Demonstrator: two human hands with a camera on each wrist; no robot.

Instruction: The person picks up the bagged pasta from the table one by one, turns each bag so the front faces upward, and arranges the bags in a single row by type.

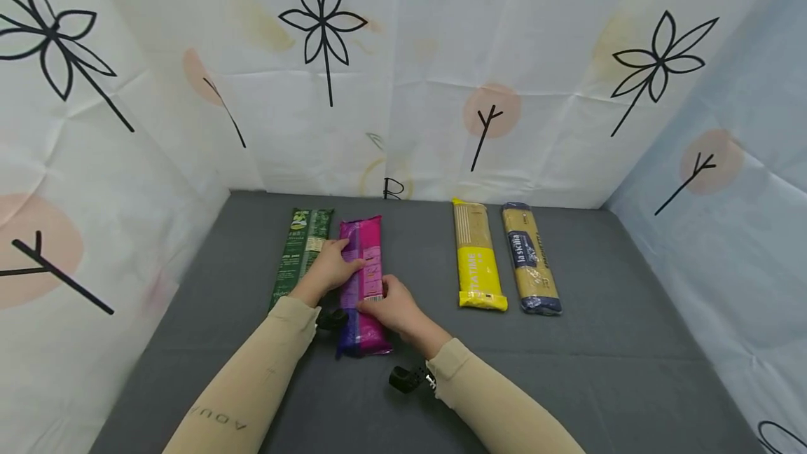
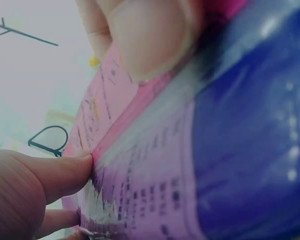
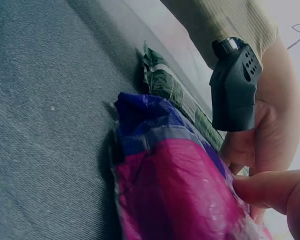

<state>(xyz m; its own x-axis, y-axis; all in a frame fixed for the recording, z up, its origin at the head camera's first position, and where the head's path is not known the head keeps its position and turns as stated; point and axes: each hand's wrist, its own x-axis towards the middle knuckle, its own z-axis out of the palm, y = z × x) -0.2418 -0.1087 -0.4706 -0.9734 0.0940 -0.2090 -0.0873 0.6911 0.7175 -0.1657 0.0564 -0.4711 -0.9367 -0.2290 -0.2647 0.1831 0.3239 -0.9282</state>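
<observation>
A long pink-and-purple plastic packet (image 1: 366, 251) with a blue end lies lengthwise on the dark grey table, between both hands. My left hand (image 1: 330, 268) grips its left edge in the upper half, thumb across the top. On the opposite edge, lower down, my right hand (image 1: 398, 310) pinches it, thumb over the printed face. The left wrist view shows the packet (image 2: 140, 165) close up, its purple label and blue end filling the right side. In the right wrist view the blue end of the packet (image 3: 150, 117) is crumpled. A green packet (image 1: 293, 258) lies left, partly hidden by my left hand.
Right of my hands lie a yellow spaghetti packet (image 1: 479, 275) and a blue-ended spaghetti packet (image 1: 532, 258), side by side. Patterned white cloth (image 1: 429, 54) hangs at the back and sides of the grey table (image 1: 599, 391). Both wrists carry a small black camera (image 1: 406, 378).
</observation>
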